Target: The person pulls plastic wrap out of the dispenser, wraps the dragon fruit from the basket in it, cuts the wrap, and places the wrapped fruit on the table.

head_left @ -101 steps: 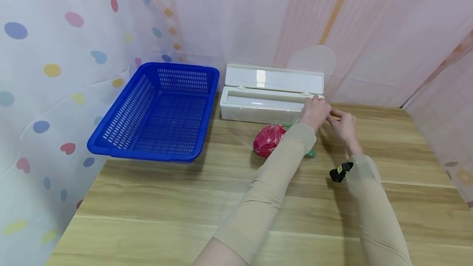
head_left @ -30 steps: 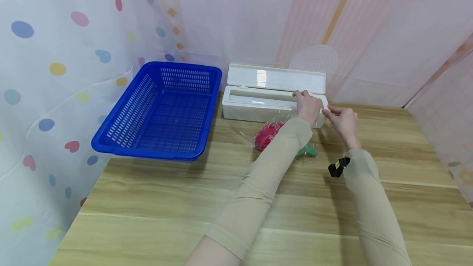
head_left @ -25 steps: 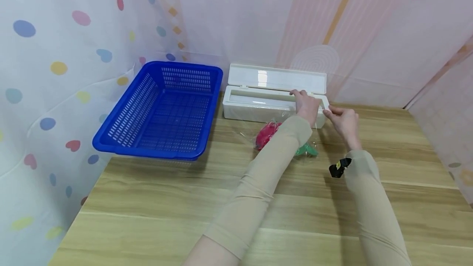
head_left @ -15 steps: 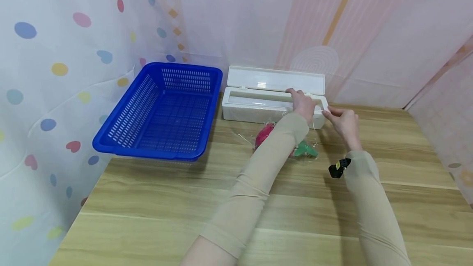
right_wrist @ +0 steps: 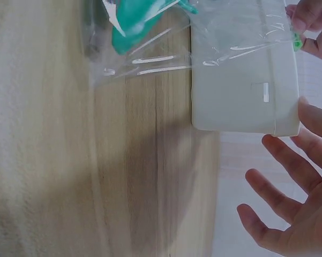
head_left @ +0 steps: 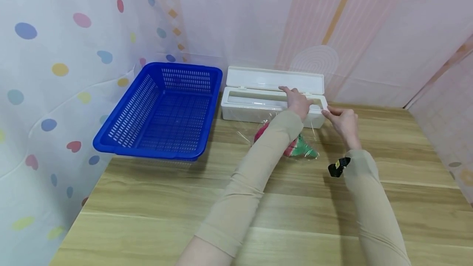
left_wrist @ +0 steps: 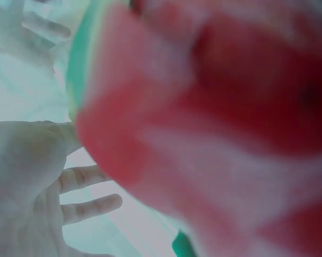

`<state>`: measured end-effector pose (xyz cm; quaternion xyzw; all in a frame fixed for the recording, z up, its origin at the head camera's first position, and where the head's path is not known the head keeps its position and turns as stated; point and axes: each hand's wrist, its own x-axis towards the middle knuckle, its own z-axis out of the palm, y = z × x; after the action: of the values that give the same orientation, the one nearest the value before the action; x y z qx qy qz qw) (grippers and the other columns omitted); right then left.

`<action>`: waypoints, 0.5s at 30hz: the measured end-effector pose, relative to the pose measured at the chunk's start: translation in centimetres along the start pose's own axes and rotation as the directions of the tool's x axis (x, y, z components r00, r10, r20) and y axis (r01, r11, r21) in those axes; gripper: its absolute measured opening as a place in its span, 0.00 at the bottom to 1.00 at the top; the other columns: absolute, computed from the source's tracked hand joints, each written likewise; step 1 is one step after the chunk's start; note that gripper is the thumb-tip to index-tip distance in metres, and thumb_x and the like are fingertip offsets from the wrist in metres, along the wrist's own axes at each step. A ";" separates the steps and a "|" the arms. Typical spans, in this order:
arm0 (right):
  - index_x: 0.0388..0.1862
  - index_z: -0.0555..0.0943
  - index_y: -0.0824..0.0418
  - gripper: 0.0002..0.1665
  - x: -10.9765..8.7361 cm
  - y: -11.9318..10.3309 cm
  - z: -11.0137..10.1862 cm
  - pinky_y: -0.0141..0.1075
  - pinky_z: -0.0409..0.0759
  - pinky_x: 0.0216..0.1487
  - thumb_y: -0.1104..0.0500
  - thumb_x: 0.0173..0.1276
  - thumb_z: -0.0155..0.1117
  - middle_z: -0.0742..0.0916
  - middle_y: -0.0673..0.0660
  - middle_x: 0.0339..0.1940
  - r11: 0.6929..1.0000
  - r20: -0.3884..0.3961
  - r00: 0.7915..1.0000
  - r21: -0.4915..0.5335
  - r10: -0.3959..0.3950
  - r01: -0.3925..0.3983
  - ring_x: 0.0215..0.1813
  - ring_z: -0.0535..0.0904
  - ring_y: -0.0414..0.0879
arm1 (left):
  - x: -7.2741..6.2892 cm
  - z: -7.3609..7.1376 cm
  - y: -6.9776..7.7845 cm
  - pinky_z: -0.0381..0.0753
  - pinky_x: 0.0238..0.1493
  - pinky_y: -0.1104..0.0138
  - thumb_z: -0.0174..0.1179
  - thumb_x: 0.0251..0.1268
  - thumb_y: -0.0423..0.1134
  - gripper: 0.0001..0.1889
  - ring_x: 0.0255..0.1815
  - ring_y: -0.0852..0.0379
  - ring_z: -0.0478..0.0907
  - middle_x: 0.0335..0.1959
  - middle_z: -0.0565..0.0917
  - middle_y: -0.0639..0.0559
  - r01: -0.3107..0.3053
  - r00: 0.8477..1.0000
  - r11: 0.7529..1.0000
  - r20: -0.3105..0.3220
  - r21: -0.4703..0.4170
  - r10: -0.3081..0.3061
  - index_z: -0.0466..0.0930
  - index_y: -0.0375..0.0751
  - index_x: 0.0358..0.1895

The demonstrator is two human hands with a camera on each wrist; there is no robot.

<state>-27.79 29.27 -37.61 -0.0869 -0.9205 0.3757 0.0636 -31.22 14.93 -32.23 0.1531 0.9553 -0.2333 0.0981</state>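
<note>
In the head view, a long white cling film box (head_left: 266, 114) stands against the back wall, its lid (head_left: 273, 79) raised. My left hand (head_left: 297, 104) lies over its front top edge, right of the middle, index finger reaching forward. In the right wrist view, its thumb and fingers pinch a small green slider (right_wrist: 298, 42) at that edge. My right hand (head_left: 343, 124) pinches the box's right end corner, the other fingers spread. Clear film (right_wrist: 166, 67) hangs from the box over a red thing with a green end (head_left: 304, 149), partly hidden by my left sleeve and blurred red in the left wrist view.
A blue plastic basket (head_left: 148, 153) with slotted sides stands left of the box on the wooden table (head_left: 295, 225). Patterned curtains (head_left: 258, 19) close in the back and sides. A black wrist camera (head_left: 338, 167) juts from my right sleeve.
My left hand has slid leftward along the box's front edge from its right end, uncovering more of the opening and the green end. My right hand has shifted slightly and stays at the right corner.
</note>
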 end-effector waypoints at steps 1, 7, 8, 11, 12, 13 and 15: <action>0.60 0.76 0.60 0.30 0.0 0.0 0.0 0.54 0.72 0.61 0.42 0.67 0.59 0.78 0.65 0.60 1.000 0.002 1.000 0.003 0.002 -0.002 0.68 0.69 0.62 | 0.0 0.1 -0.1 0.56 0.70 0.42 0.33 0.77 0.52 0.25 0.75 0.54 0.56 0.71 0.63 0.71 -0.001 1.000 1.000 -0.003 -0.002 0.001 0.42 0.83 0.71; 0.59 0.77 0.60 0.30 0.1 0.0 0.1 0.54 0.72 0.61 0.42 0.66 0.59 0.78 0.65 0.60 1.000 0.008 1.000 -0.001 0.011 -0.011 0.68 0.70 0.62 | -0.1 0.4 -0.5 0.56 0.70 0.41 0.33 0.78 0.52 0.25 0.75 0.55 0.55 0.71 0.65 0.70 -0.010 1.000 1.000 0.001 0.000 0.010 0.41 0.82 0.71; 0.59 0.77 0.60 0.30 0.2 0.0 0.1 0.54 0.72 0.62 0.42 0.66 0.59 0.78 0.65 0.60 1.000 0.009 1.000 -0.004 0.010 -0.010 0.68 0.69 0.62 | -0.1 0.4 -0.6 0.56 0.70 0.41 0.33 0.78 0.51 0.25 0.75 0.55 0.56 0.71 0.65 0.70 -0.010 1.000 1.000 -0.002 -0.002 0.010 0.42 0.82 0.71; 0.59 0.77 0.60 0.30 0.1 -0.2 0.1 0.54 0.70 0.64 0.42 0.66 0.59 0.78 0.65 0.60 1.000 0.016 1.000 -0.009 0.012 -0.012 0.69 0.68 0.62 | -0.3 0.6 -0.7 0.56 0.70 0.41 0.35 0.78 0.49 0.25 0.74 0.54 0.57 0.70 0.66 0.69 -0.020 0.999 1.000 -0.026 -0.009 0.019 0.46 0.79 0.71; 0.59 0.77 0.60 0.30 0.1 -0.2 0.1 0.54 0.70 0.64 0.42 0.67 0.59 0.78 0.65 0.60 1.000 0.017 1.000 -0.014 0.008 -0.008 0.68 0.68 0.62 | -0.3 0.7 -0.8 0.57 0.70 0.41 0.36 0.78 0.48 0.24 0.73 0.54 0.58 0.69 0.67 0.68 -0.026 0.999 0.999 -0.046 -0.021 0.025 0.50 0.77 0.71; 0.59 0.76 0.60 0.30 0.0 -0.3 0.1 0.55 0.69 0.64 0.42 0.67 0.59 0.78 0.65 0.61 1.000 0.021 1.000 -0.015 0.003 -0.003 0.69 0.68 0.63 | -0.3 0.8 -0.8 0.58 0.69 0.41 0.37 0.78 0.48 0.23 0.73 0.54 0.60 0.69 0.68 0.66 -0.037 0.997 0.999 -0.071 -0.029 0.035 0.54 0.74 0.71; 0.60 0.76 0.61 0.29 0.0 -0.5 0.0 0.55 0.71 0.62 0.43 0.68 0.58 0.78 0.66 0.60 1.000 0.028 1.000 -0.021 -0.014 0.015 0.68 0.69 0.63 | -0.4 0.9 -0.8 0.60 0.69 0.43 0.39 0.77 0.45 0.21 0.70 0.54 0.62 0.67 0.71 0.64 -0.070 0.990 0.996 -0.125 -0.054 0.063 0.62 0.69 0.68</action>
<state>-27.85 28.90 -37.30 -0.0756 -0.9259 0.3665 0.0526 -31.04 13.75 -32.60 0.1960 0.9603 -0.1919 0.0513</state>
